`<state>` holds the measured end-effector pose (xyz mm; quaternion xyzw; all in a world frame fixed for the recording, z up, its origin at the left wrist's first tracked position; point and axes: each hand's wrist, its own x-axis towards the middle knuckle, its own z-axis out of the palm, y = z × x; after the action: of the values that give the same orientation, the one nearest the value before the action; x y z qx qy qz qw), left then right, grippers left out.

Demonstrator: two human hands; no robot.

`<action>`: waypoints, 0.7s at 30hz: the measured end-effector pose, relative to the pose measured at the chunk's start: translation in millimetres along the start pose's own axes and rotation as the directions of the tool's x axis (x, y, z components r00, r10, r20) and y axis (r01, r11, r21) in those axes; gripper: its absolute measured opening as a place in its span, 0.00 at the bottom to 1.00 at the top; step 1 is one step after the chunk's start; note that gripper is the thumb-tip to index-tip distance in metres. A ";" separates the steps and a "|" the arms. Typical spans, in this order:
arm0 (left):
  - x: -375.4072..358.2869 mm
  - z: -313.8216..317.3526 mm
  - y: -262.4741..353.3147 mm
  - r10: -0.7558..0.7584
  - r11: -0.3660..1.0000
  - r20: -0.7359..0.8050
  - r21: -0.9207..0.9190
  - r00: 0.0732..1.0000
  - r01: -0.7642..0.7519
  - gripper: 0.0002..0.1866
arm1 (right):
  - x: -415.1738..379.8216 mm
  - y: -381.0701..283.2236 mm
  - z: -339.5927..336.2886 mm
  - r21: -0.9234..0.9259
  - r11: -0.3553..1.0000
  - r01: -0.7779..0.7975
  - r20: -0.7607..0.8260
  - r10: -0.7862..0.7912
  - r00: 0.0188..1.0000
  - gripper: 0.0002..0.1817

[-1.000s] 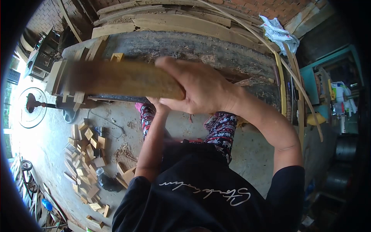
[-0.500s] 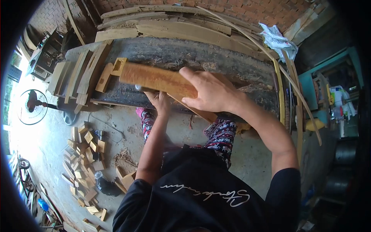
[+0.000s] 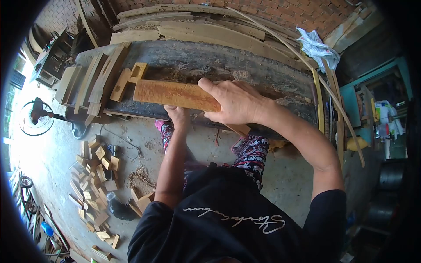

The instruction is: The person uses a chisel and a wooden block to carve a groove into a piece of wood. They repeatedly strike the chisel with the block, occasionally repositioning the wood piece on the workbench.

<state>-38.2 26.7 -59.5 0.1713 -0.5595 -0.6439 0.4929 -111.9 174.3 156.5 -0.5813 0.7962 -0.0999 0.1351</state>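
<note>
My right hand (image 3: 239, 103) is wrapped around the right end of a thick reddish-brown wooden block (image 3: 175, 94), which lies level over the slab. Below the block's front edge, my left hand (image 3: 179, 115) is closed; its fingers are partly covered by the block and what they hold is hidden. A second strip of wood (image 3: 240, 129) sticks out under my right hand. Just left of the block, a small yellowish piece with a slot cut in it (image 3: 138, 71) rests beside a short flat wooden piece (image 3: 119, 86).
A big dark slab (image 3: 263, 65) serves as the work surface, with boards (image 3: 105, 79) across its left end. Offcuts (image 3: 94, 179) and a black bag (image 3: 119, 208) lie on the floor at left, near a standing fan (image 3: 37, 116). Long planks (image 3: 197, 33) line the brick wall.
The block has come down slightly toward my left hand and is sharper now. A round metallic end seen above my left hand earlier is now covered by the block.
</note>
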 end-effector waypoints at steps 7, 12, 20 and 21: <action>-10.9 -7.9 -5.5 -0.654 0.535 0.133 -0.615 0.745 0.579 0.16 | -6.1 -22.8 4.8 0.122 0.946 0.299 -0.402 -0.228 0.887 0.34; 5.9 12.1 -19.6 0.097 0.967 -0.019 0.238 0.995 -0.090 0.14 | -14.1 6.2 19.2 -0.057 0.994 0.094 -0.050 -0.097 0.994 0.33; -0.6 30.1 20.0 -0.057 0.986 -0.131 -0.161 0.990 0.036 0.13 | -36.6 46.3 108.2 0.410 0.836 -0.365 -0.192 0.471 0.861 0.31; -1.8 27.7 17.2 -0.064 0.986 -0.126 -0.161 0.990 0.043 0.13 | -34.7 55.5 122.7 0.350 0.796 -0.493 -0.087 0.552 0.829 0.29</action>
<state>-51.2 45.5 -36.0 0.1883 -0.4685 -0.6866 0.5230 -111.1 224.0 26.6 -0.2970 0.9087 -0.2365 0.1734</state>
